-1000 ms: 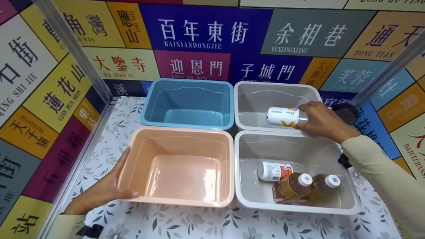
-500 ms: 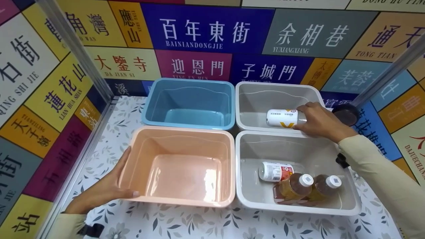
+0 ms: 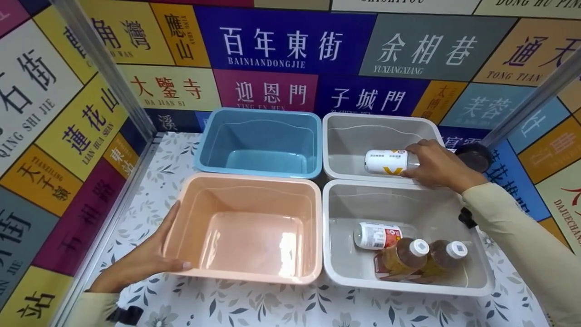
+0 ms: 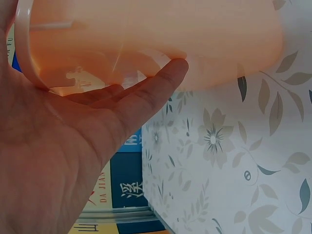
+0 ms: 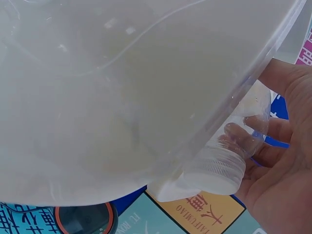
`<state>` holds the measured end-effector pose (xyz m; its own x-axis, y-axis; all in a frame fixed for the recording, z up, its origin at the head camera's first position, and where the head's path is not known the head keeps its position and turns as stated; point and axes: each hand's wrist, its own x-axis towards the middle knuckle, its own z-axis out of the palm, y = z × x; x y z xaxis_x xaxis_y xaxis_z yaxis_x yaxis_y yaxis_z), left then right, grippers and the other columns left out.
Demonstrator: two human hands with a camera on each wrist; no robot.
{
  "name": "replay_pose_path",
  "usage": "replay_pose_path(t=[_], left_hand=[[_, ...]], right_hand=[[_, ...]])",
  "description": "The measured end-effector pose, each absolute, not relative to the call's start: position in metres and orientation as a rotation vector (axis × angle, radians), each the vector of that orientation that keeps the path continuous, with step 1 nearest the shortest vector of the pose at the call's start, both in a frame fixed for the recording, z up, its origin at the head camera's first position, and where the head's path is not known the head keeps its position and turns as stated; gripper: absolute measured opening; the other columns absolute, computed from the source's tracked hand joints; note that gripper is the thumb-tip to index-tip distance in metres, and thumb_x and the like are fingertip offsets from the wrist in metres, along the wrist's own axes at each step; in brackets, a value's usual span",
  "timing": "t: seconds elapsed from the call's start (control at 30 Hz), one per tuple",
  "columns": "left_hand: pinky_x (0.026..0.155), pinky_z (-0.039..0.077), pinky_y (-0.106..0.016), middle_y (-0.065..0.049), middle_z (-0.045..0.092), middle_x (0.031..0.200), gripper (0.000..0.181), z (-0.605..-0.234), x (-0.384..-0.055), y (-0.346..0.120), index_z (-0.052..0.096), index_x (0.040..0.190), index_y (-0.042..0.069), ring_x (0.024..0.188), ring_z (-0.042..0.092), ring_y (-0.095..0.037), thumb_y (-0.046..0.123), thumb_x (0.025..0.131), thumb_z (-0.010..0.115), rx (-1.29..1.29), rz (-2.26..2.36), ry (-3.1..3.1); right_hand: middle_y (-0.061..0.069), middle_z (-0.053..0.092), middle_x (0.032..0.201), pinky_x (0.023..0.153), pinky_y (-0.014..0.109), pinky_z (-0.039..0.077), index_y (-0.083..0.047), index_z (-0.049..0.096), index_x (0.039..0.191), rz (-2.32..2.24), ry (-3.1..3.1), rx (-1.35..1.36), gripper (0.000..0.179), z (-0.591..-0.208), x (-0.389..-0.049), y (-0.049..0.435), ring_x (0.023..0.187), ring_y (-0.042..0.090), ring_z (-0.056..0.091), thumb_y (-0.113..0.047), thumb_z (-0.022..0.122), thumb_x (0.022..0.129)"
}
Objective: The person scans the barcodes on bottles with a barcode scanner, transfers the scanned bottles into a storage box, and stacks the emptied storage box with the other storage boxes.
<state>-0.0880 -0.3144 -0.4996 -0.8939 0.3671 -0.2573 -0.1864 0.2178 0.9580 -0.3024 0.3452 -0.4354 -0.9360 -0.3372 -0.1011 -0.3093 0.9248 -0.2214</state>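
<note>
In the head view my right hand (image 3: 438,165) grips a clear bottle with a white and yellow label (image 3: 386,162), lying sideways inside the mouth of the rear grey bin (image 3: 333,136). The right wrist view shows its white ribbed cap (image 5: 214,170) beside my curled fingers; the bin wall hides the rest. My left hand (image 3: 145,254) rests against the left side of the peach bin (image 3: 249,195), fingers straight along the outer wall. The front grey bin (image 3: 349,200) holds a white-labelled bottle (image 3: 376,235) on its side and two brown drink bottles (image 3: 401,259) with white caps.
Behind the peach bin stands a blue bin (image 3: 268,136). All the bins sit close together on a leaf-patterned tabletop (image 3: 254,304). Sign-covered panels (image 3: 281,41) enclose the back and sides. A dark round object (image 3: 473,156) is just beyond my right hand.
The bottle in my right hand has dipped very slightly and turned a little. My left hand has stayed against the peach bin.
</note>
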Motion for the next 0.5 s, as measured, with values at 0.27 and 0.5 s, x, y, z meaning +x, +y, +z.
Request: replay_pose_path(t=[0.27, 0.5], left_hand=[[0.096, 0.049, -0.050, -0.014, 0.020, 0.164, 0.126, -0.5000, -0.0871, -0.3145, -0.007, 0.157, 0.052, 0.118, 0.054, -0.047, 0.008, 0.080, 0.082, 0.184, 1.721, 2.080], [0.095, 0.050, -0.049, -0.011, 0.015, 0.166, 0.126, -0.4995, -0.0867, -0.3146, -0.007, 0.158, 0.052, 0.119, 0.053, -0.047, 0.007, 0.080, 0.081, 0.185, 1.729, 2.079]], right_hand=[[0.022, 0.060, 0.127, 0.096, 0.059, 0.045, 0.003, 0.058, 0.135, -0.340, 2.951, -0.547, 0.074, -0.4378, -0.3043, 0.3446, 0.114, 0.037, 0.054, -0.039, 0.086, 0.080], [0.022, 0.060, 0.127, 0.098, 0.058, 0.045, 0.004, 0.059, 0.135, -0.331, 2.939, -0.541, 0.074, -0.4396, -0.3061, 0.3434, 0.115, 0.036, 0.054, -0.038, 0.085, 0.080]])
